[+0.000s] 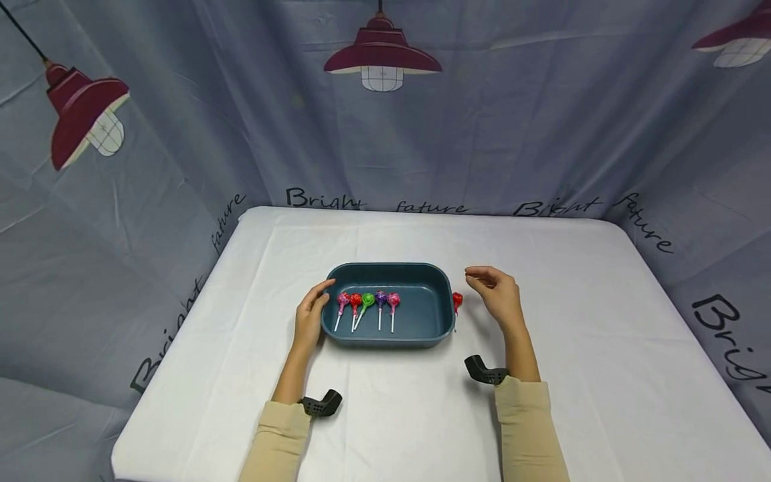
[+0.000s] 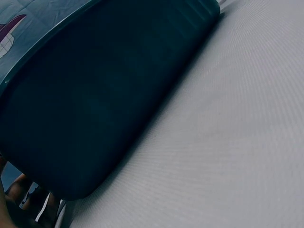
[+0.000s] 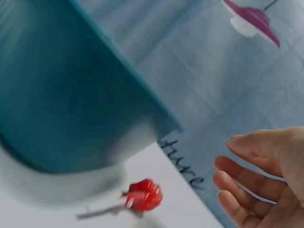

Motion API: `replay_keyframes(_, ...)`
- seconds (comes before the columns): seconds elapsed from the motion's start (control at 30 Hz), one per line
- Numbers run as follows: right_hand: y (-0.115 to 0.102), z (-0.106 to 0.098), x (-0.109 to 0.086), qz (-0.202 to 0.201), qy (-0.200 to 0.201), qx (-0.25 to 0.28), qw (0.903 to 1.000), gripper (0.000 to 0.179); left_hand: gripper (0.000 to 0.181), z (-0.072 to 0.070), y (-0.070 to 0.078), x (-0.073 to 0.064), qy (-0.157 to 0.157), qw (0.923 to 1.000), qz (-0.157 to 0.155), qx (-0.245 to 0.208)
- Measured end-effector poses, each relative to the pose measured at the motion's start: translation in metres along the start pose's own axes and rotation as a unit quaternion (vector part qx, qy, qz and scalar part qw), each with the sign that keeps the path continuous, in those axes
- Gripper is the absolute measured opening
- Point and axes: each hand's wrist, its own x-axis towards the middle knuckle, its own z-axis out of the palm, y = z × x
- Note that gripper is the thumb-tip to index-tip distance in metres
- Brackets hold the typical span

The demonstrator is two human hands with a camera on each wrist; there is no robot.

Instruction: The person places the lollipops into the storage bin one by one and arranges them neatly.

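Note:
A dark teal rectangular tray [image 1: 421,321] with rounded corners stands on the white-covered table. Inside it, side by side, lie several wrapped lollipops: pink [image 1: 343,300], red [image 1: 356,300], green [image 1: 367,300], purple [image 1: 381,298] and another pink one [image 1: 393,300]. My left hand [image 1: 309,318] touches the tray's left end, thumb and forefinger at the rim; its other fingers are partly hidden in the left wrist view. To the tray's right, my right hand [image 1: 496,292] hovers with nothing held, fingers loosely bent. A red lollipop [image 3: 144,195] lies on the table between that hand and the tray.
White cloth covers the table [image 1: 602,321]. A grey-blue curtain [image 1: 512,107] printed with red lamps and lettering hangs behind and at both sides. Black wrist cameras sit at the left wrist [image 1: 322,404] and right wrist [image 1: 484,371].

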Motion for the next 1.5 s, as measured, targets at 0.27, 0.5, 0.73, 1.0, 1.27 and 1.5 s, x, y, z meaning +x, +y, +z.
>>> replay_keyframes(0.27,-0.014,0.004,-0.01,0.05,-0.053,-0.078,0.9943,0.029,0.03,-0.001,-0.001,-0.001,-0.003,1.0,-0.001,-0.002)
replay_keyframes(0.5,0.0,0.009,-0.009,0.056,-0.104,-0.061,0.9912,0.037,0.031,-0.001,0.013,-0.002,-0.017,0.9998,-0.012,-0.003)
replay_keyframes(0.73,0.003,0.014,-0.012,0.047,-0.096,-0.085,0.9906,0.035,0.032,0.001,0.03,-0.007,-0.024,0.9997,-0.009,0.006)
replay_keyframes(1.0,0.003,0.017,-0.013,0.036,-0.094,-0.1,0.9899,0.034,0.032,0.002,0.031,-0.008,-0.021,0.9997,-0.007,0.005)
replay_keyframes(1.27,0.003,0.015,-0.014,0.039,-0.094,-0.104,0.9893,0.029,0.031,0.001,0.031,-0.007,-0.023,0.9997,-0.006,0.007)
replay_keyframes(1.5,0.004,0.006,-0.013,0.047,-0.12,-0.096,0.987,0.031,0.031,0.002,0.031,-0.007,-0.022,0.9997,-0.007,0.007)
